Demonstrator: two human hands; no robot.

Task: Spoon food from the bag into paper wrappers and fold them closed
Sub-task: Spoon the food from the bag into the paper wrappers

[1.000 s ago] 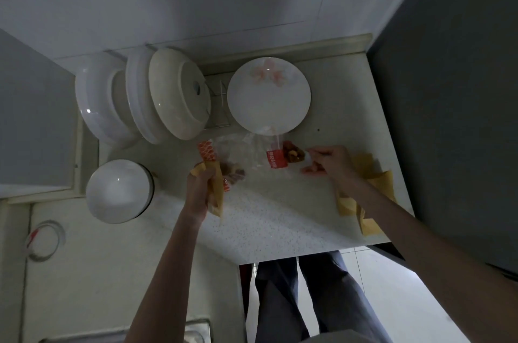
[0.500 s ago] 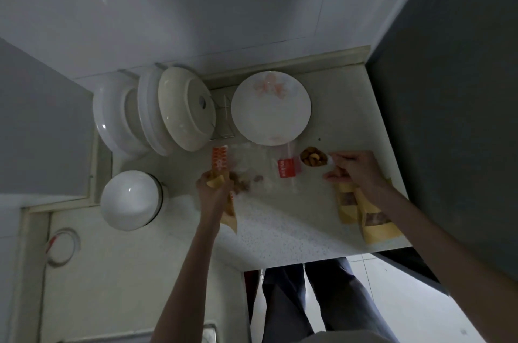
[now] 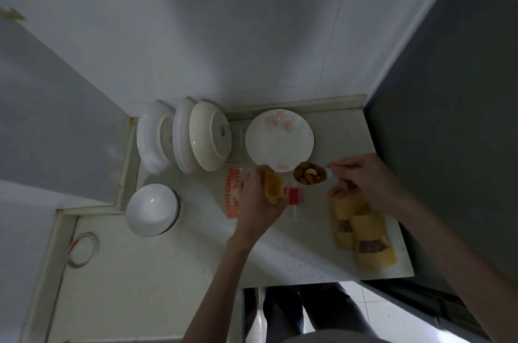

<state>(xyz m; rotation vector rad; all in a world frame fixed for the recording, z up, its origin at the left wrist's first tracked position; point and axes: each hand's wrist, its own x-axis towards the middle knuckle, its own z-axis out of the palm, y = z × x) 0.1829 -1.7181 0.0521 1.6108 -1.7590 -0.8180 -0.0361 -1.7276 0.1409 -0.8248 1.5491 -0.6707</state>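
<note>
From the head view we saw our left hand gripping an open tan paper wrapper over the table. Our right hand pinched a spoon heaped with brown nuts just right of it; filled wrappers lay nearer right.

I could read no text anywhere. The red label on the clear bag, just right of my left hand, carried what may have been white print, too blurred to make out. The orange strip left of that hand showed only a pale pattern.
</note>
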